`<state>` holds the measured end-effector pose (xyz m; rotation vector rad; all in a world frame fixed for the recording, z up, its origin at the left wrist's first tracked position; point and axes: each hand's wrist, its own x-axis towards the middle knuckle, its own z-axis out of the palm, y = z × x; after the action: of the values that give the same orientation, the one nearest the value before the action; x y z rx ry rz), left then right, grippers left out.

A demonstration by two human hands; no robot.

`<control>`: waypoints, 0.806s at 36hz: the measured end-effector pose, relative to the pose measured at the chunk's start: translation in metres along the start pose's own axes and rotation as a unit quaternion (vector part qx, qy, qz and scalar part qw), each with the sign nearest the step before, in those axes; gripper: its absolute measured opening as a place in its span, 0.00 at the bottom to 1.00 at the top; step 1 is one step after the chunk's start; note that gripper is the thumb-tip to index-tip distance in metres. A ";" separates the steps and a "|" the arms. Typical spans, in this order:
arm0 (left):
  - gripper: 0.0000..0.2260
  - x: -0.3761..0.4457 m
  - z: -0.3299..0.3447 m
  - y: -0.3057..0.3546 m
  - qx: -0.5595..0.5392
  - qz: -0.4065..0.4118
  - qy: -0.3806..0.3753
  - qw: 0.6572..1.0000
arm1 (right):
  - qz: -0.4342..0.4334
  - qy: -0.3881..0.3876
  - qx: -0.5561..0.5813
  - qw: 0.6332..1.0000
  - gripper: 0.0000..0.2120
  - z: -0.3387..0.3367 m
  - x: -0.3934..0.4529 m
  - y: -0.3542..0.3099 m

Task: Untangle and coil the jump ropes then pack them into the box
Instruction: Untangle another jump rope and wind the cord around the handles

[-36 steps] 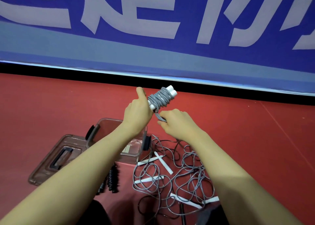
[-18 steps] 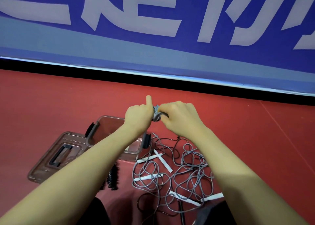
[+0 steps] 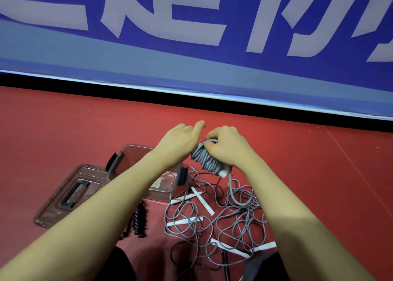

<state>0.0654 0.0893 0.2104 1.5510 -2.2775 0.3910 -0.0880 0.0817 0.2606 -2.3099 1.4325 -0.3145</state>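
Observation:
A grey jump rope wound tightly around its white handles forms a coiled bundle (image 3: 207, 160), held in the air between both hands. My left hand (image 3: 178, 141) grips its left side, thumb raised. My right hand (image 3: 228, 147) closes over the top, pinching a loop of cord. A loose end hangs from the bundle down to a tangle of grey ropes (image 3: 214, 223) with white handles on the red floor. The clear brownish box (image 3: 136, 155) stands open just left of the tangle, partly hidden by my left forearm.
The box's lid (image 3: 70, 193) with a black handle lies flat to the left of the box. A black ribbed rope handle (image 3: 139, 220) lies in front of the box. A blue banner wall (image 3: 191, 46) runs across the back.
The bundle dropped from pointing up to lying tilted down between my hands. My right hand moved from below it to over its top, and both hands lowered slightly.

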 end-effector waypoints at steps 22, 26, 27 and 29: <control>0.07 0.004 -0.005 -0.016 0.173 0.032 0.127 0.976 | -0.066 0.010 0.045 0.997 0.09 0.009 0.000 -0.005; 0.16 0.008 -0.006 -0.018 0.112 -0.078 0.145 0.980 | -0.052 0.043 0.085 0.994 0.11 0.011 0.001 -0.004; 0.18 0.008 -0.009 -0.017 0.090 -0.112 0.134 0.980 | -0.044 0.050 0.088 0.994 0.11 0.011 0.002 -0.003; 0.21 0.008 -0.016 -0.011 0.030 -0.181 0.087 0.979 | -0.022 0.066 0.105 0.992 0.11 0.014 0.004 -0.001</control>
<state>0.0749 0.0855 0.2282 1.8380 -1.8199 0.4743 -0.0800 0.0813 0.2484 -2.1863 1.3404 -0.6093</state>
